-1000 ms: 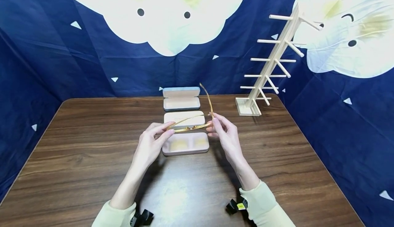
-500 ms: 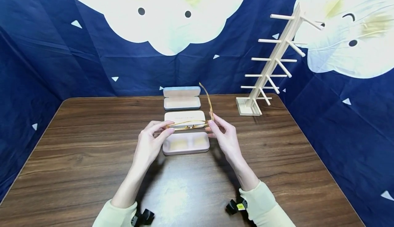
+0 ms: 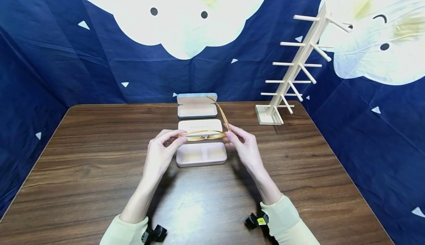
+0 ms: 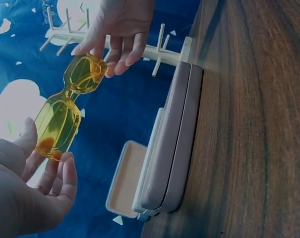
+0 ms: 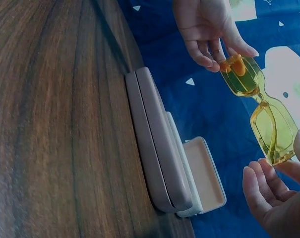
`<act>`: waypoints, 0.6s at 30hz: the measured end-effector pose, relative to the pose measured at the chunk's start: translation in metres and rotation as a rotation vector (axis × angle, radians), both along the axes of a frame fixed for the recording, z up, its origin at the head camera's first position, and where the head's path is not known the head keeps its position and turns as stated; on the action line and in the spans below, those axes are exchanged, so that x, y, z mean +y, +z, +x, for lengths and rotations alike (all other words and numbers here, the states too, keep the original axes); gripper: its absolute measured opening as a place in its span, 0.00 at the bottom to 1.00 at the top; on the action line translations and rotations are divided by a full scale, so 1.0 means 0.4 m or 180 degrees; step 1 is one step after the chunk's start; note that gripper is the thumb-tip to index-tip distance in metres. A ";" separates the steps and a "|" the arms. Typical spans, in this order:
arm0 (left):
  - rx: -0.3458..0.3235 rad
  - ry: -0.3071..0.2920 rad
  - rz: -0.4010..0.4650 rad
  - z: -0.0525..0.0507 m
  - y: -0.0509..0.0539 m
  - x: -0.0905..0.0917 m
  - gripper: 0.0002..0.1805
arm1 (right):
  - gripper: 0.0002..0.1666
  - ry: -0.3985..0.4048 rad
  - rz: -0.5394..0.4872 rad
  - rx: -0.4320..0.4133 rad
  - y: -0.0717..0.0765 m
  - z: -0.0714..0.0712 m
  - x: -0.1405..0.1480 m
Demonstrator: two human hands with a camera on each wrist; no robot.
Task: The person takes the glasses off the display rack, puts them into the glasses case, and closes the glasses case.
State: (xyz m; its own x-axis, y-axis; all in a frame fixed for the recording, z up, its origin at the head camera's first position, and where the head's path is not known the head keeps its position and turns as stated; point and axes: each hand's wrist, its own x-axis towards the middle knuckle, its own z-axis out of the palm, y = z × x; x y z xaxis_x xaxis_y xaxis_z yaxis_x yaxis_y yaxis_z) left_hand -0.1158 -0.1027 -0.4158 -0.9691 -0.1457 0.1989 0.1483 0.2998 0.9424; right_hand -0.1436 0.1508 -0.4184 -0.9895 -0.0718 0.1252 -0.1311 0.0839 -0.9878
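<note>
Yellow-lensed sunglasses [image 3: 196, 139] with an amber frame are held above the table, over the cases. My left hand [image 3: 159, 149] pinches their left end between thumb and fingers. At the right end, my right hand [image 3: 245, 147] grips the frame by the hinge. The left temple lies folded along the frame, while the right temple [image 3: 221, 113] still points away, angled inward. Both tinted lenses [image 4: 56, 119] show in the left wrist view. Beneath the sunglasses lies a closed mauve glasses case [image 3: 201, 160]. Behind it is a closed white case [image 3: 200, 124].
An open blue glasses case [image 3: 197, 111] with a pale lining stands at the back of the wooden table [image 3: 99, 156]. To its right, a tall wooden peg rack [image 3: 295, 66] stands near the back corner. A blue cloth [image 3: 99, 64] with cloud prints hangs behind.
The left temple has come down flat along the frame. The right temple has swung inward to the left. Both hands keep their hold on the sunglasses, nearly in place.
</note>
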 end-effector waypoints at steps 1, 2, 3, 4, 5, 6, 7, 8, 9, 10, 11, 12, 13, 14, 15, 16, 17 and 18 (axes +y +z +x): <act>-0.0007 -0.0002 0.0032 0.000 -0.001 0.000 0.13 | 0.22 0.0011 0.0024 0.0007 -0.001 0.000 0.002; -0.0016 -0.0006 0.0066 -0.001 -0.002 0.000 0.13 | 0.22 0.0022 0.0056 0.0019 -0.001 -0.001 0.003; -0.0023 -0.0011 0.0108 -0.001 -0.002 0.000 0.13 | 0.22 0.0034 0.0091 0.0031 -0.002 -0.001 0.005; -0.0031 -0.0022 0.0156 -0.001 -0.003 -0.001 0.13 | 0.21 0.0052 0.0126 0.0048 -0.001 -0.001 0.007; -0.0037 -0.0034 0.0206 -0.002 -0.004 -0.001 0.13 | 0.21 0.0066 0.0167 0.0071 0.000 -0.001 0.008; -0.0040 -0.0043 0.0244 -0.002 -0.004 -0.001 0.13 | 0.20 0.0083 0.0209 0.0098 0.000 -0.001 0.010; -0.0042 -0.0053 0.0289 -0.002 -0.005 -0.001 0.12 | 0.19 0.0099 0.0252 0.0126 0.000 -0.001 0.011; -0.0040 -0.0063 0.0328 -0.002 -0.006 -0.001 0.12 | 0.19 0.0112 0.0292 0.0160 0.000 0.000 0.012; -0.0034 -0.0075 0.0364 -0.003 -0.006 -0.001 0.12 | 0.18 0.0121 0.0317 0.0177 0.001 0.000 0.012; -0.0028 -0.0088 0.0398 -0.003 -0.007 -0.002 0.12 | 0.18 0.0131 0.0335 0.0197 0.001 0.000 0.012; -0.0016 -0.0093 0.0414 -0.003 -0.007 -0.002 0.12 | 0.17 0.0138 0.0339 0.0206 0.002 0.001 0.011; -0.0004 -0.0096 0.0423 -0.003 -0.007 -0.003 0.11 | 0.17 0.0148 0.0332 0.0211 0.001 0.000 0.011; 0.0003 -0.0109 0.0430 -0.004 -0.007 -0.004 0.11 | 0.17 0.0152 0.0328 0.0218 0.001 0.000 0.009; 0.0011 -0.0128 0.0429 -0.004 -0.006 -0.005 0.11 | 0.16 0.0155 0.0324 0.0222 0.001 0.000 0.008; 0.0013 -0.0146 0.0424 -0.004 -0.005 -0.007 0.11 | 0.16 0.0160 0.0322 0.0218 0.000 0.000 0.008; 0.0006 -0.0164 0.0426 -0.004 -0.004 -0.009 0.12 | 0.16 0.0165 0.0333 0.0223 0.000 -0.001 0.008; -0.0006 -0.0179 0.0414 -0.004 -0.003 -0.010 0.12 | 0.16 0.0154 0.0372 0.0227 -0.001 -0.002 0.008; -0.0027 -0.0195 0.0401 -0.004 -0.002 -0.012 0.12 | 0.16 0.0148 0.0411 0.0226 -0.002 -0.003 0.009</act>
State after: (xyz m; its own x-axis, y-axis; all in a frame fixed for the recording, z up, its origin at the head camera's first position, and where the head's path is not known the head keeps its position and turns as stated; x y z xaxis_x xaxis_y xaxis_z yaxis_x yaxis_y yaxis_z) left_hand -0.1176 -0.1075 -0.4165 -0.9785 -0.1095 0.1745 0.1546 0.1697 0.9733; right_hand -0.1448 0.1544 -0.4191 -0.9738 -0.1374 0.1814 -0.2068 0.2020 -0.9573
